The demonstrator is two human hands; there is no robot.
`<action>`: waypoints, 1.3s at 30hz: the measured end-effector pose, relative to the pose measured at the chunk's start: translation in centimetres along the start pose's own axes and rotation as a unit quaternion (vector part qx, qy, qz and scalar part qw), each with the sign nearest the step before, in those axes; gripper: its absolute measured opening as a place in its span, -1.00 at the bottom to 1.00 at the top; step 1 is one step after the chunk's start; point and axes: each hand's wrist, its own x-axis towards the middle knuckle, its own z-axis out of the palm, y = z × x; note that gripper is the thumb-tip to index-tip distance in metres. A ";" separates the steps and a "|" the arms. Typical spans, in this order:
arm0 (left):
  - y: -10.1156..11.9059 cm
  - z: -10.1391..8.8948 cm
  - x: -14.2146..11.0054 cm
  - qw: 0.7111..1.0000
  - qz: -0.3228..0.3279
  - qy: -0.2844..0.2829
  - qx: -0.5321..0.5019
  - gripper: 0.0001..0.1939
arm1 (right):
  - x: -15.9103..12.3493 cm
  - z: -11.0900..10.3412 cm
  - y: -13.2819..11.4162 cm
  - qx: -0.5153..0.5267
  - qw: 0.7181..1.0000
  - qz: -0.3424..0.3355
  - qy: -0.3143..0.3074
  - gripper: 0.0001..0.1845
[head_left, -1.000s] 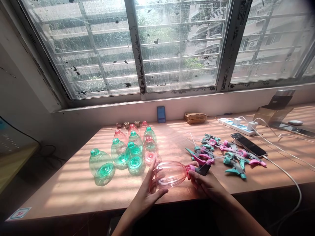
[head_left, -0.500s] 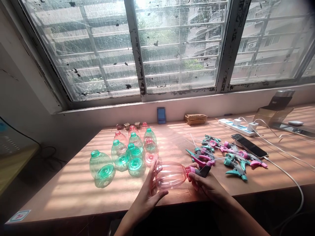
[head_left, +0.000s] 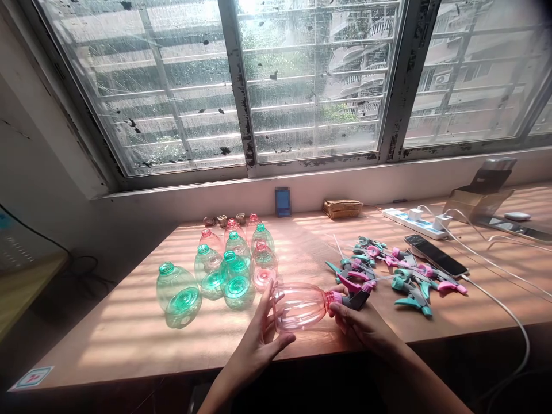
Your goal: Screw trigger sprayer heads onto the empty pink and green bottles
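1. The pink bottle was see-through, smooth and glossy, apparently plastic, with a rounded body narrowing to a short neck; pale streaks of light ran along its side.
2. On that neck sat a spray head, dark grey with a ribbed pink collar.
3. The bottle lay sideways between the two hands near the table's front edge, neck toward the right; whether it touched the wooden-toned tabletop could not be told.
4. The left hand cupped the base end in a wide, loose hold, fingers up around the far side and thumb stretched out along the lower edge.
5. The right hand had a narrow hold at the collar, thumb and fingers pinched about it, the other fingers curled underneath and partly hidden.
6. Left of the hands stood a cluster of rounded, see-through bottles, green ones and pink ones, uncapped and crossed by striped sunlight.
7. Just beyond the right hand, teal, pink and grey spray heads lay in a tangled heap, with a dark-screened phone beside them.
8. Farther back were a white power strip and a creased brown box; a white cable looped past the heap.
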 end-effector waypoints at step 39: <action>-1.0 -0.5 -0.1 1.000 -0.014 0.002 -0.009 0.06 | -0.1 0.0 -0.1 -0.003 1.000 0.000 -0.028 -0.54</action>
